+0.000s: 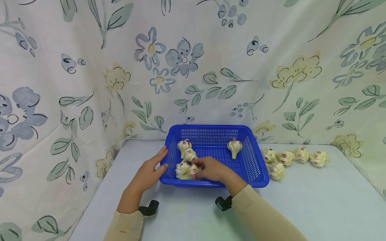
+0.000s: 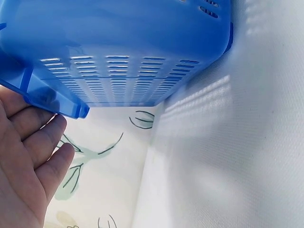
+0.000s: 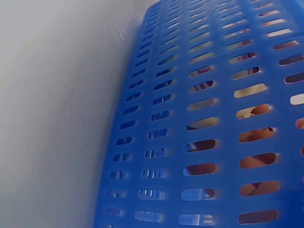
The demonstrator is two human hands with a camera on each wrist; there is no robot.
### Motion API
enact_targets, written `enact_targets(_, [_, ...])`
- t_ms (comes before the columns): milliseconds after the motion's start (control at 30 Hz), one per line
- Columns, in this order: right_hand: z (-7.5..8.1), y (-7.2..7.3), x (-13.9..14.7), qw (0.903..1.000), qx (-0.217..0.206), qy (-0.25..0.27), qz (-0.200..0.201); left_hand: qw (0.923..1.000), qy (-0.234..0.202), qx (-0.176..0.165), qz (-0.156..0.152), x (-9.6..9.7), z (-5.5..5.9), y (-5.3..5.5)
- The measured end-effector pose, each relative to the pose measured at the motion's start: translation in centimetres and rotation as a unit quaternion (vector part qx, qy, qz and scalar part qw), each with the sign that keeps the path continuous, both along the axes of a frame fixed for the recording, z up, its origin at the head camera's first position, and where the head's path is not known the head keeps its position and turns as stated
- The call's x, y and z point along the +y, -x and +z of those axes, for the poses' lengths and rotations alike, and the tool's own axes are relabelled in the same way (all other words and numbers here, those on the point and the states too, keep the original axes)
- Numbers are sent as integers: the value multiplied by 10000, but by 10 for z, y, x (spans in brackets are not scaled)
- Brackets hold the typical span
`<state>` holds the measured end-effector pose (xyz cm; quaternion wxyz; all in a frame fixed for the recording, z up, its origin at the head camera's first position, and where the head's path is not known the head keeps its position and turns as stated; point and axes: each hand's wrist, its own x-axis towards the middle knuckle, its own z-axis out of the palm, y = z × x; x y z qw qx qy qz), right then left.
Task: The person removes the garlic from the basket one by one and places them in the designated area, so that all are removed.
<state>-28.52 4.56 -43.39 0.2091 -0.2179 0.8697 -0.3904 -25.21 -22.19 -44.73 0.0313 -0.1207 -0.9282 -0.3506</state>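
A blue plastic basket (image 1: 214, 183) with slotted walls stands on the table, holding several white garlic bulbs with purple streaks. My left hand (image 1: 152, 172) is at the basket's left rim, its fingers and thumb extended; the left wrist view shows the fingers at the rim's underside. Inside the basket, at the front left, my right hand (image 1: 212, 169) pinches a garlic bulb (image 1: 193, 170) beside another bulb (image 1: 182, 170). Two more, a garlic bulb (image 1: 190, 155) and one behind it, lie along the left wall. A single garlic bulb (image 1: 234, 147) sits apart at the right. Only the slotted wall (image 3: 175, 114) hides the right hand in its wrist view.
Several loose garlic bulbs (image 1: 286, 158) lie on the white table (image 1: 325, 201) to the right of the basket, the nearest right by its wall. A floral curtain (image 1: 211, 100) hangs close behind the basket and along the left side.
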Motion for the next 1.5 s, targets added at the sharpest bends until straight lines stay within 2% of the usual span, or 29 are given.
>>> enact_targets(167, [-1,2,1,9994,-17,358,29,10000,12,36,-23,-1,0,0])
enact_targets(467, [0,3,1,9966,-93,810,-145,10000,46,12,3,-2,1,0])
enact_targets(733, [8,1,0,9952,19,947,-232,10000,37,-14,38,-3,2,0])
enact_targets(1033, [7,-1,5,9908,-6,1277,-444,10000,-20,34,-52,-2,0,0])
enact_targets(1133, [5,-1,7,9861,-89,1549,-600,10000,-48,17,-79,-1,-1,1])
enact_targets(1267, [8,-4,11,9737,-172,2089,-889,10000,-49,12,-81,0,-1,1])
enact_targets(1500, [18,-13,22,9485,124,2855,-1366,9999,-111,-50,-96,-1,1,-1])
